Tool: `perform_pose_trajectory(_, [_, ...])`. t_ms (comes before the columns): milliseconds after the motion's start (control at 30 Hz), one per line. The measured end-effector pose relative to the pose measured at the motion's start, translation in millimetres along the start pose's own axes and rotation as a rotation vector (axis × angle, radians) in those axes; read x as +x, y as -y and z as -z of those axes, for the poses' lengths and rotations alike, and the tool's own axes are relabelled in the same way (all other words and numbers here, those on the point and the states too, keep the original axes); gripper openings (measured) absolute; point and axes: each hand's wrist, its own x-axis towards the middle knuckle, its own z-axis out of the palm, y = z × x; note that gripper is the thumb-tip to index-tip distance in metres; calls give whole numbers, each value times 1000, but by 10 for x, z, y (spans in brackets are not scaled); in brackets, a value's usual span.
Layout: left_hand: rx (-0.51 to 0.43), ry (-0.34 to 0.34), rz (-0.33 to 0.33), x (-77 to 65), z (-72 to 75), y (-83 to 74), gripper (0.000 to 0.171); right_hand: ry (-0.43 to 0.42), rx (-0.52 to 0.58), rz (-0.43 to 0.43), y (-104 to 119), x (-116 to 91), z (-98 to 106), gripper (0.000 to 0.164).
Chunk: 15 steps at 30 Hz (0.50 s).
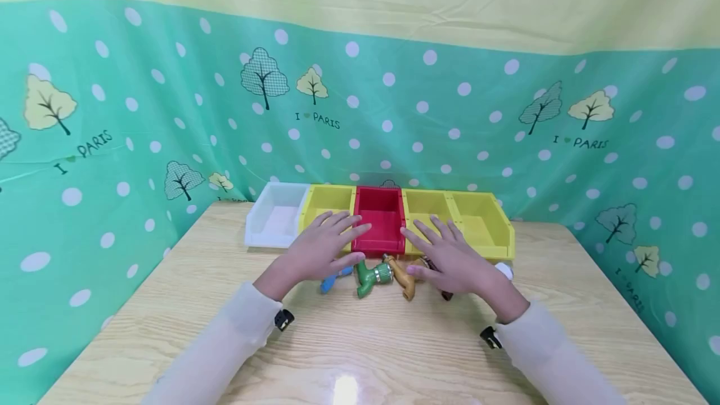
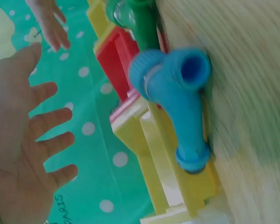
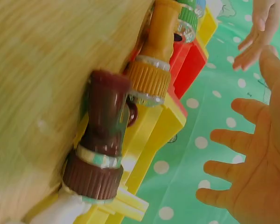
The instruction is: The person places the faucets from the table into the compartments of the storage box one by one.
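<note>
Both hands hover palm down with fingers spread and nothing held. My left hand (image 1: 322,247) is over the front of the left yellow bin, near a blue plastic tap (image 2: 177,102) and a green tap (image 1: 368,278). My right hand (image 1: 454,259) is over the right side of the row, partly hiding an orange tap (image 3: 156,44) and most of a dark brown tap (image 3: 102,126). A white piece (image 1: 504,270) shows past the right wrist. The left wrist view shows gaps between the left fingers (image 2: 56,121); the right wrist view shows the right fingers (image 3: 228,140) apart.
Behind the taps stands a row of bins: a white bin (image 1: 275,240), a yellow bin (image 1: 332,192), a red bin (image 1: 379,247) and two more yellow bins (image 1: 486,249). A polka-dot curtain (image 1: 388,124) hangs around the wooden table (image 1: 360,336).
</note>
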Motion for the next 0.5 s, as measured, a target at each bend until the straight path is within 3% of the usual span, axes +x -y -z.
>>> perform_pose_trajectory(267, [-14, -85, 91, -32, 40, 265, 56, 0, -38, -11, -146, -80, 86, 77])
perform_pose_trajectory(500, [-23, -104, 191, -152, 66, 519, 55, 0, -67, -47, -283, -208, 100, 73])
